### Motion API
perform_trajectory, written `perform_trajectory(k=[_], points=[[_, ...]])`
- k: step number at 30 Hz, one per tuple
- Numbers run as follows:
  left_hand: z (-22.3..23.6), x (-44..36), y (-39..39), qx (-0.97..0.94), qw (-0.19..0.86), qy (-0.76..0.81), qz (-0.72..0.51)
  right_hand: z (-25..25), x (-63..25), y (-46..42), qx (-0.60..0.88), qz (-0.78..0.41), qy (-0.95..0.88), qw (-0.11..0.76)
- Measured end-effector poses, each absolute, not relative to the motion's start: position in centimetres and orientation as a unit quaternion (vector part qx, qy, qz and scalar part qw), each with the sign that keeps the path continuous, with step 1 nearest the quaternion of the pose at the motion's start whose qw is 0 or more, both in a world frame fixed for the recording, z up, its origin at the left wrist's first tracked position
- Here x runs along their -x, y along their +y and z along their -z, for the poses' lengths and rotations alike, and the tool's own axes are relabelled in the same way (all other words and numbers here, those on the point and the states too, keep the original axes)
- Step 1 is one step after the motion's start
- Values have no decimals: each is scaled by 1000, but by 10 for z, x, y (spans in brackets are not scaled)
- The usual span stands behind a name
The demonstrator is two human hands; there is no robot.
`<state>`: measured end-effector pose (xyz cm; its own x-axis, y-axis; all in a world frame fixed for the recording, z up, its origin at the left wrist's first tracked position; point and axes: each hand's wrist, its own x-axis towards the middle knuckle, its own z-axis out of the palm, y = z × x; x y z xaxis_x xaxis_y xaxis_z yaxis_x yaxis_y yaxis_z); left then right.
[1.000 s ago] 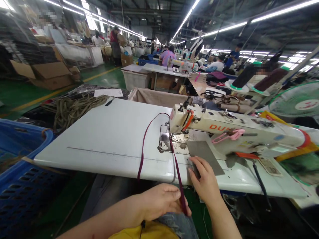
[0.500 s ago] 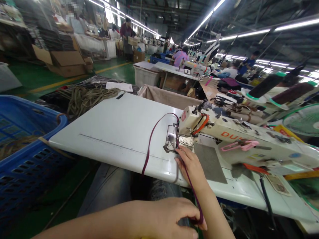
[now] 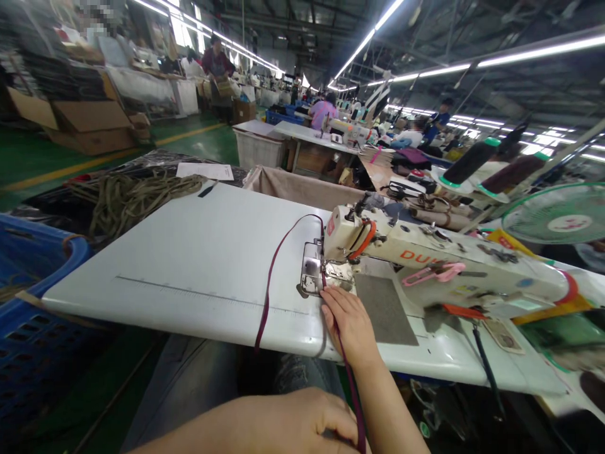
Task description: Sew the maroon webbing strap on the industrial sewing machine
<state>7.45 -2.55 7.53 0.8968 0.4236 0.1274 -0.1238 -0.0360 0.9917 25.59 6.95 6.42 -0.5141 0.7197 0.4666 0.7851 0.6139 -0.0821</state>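
Observation:
A maroon strap (image 3: 267, 290) loops from the needle area of a cream sewing machine (image 3: 425, 258) across the white table (image 3: 189, 258) and down off its front edge. My right hand (image 3: 347, 325) lies on the table just before the presser foot, fingers flat on the strap. At the bottom edge my left hand (image 3: 302, 425) is closed, pinching the strap's lower run near my lap.
A blue plastic crate (image 3: 33, 302) stands at the left. Tan cords (image 3: 127, 195) are piled beyond the table's far left corner. A green fan (image 3: 558, 211) and thread cones (image 3: 472, 161) are at the right. Other workers sit at machines further back.
My right hand has moved from the grey plate forward and left to the presser foot, onto the strap. My left hand has dropped lower toward the frame's bottom, still pinching the strap.

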Motion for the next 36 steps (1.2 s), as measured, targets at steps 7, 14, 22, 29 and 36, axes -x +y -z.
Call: perform_trajectory(k=[7,14,22,29,36], points=[[-93,-57,-2,-724,554,336,-237,-67,-255,66,446,60,-861,235],[-79,2,47,-810,148,480,-302,-70,-254,65,450,49,-859,240],[-30,43,18,-841,-87,491,-209,-67,-255,66,448,50,-856,253],[16,70,-50,-864,-160,430,-207,-69,-254,67,442,65,-857,256],[95,59,-60,-860,130,462,-174,-67,-255,67,444,56,-853,267]])
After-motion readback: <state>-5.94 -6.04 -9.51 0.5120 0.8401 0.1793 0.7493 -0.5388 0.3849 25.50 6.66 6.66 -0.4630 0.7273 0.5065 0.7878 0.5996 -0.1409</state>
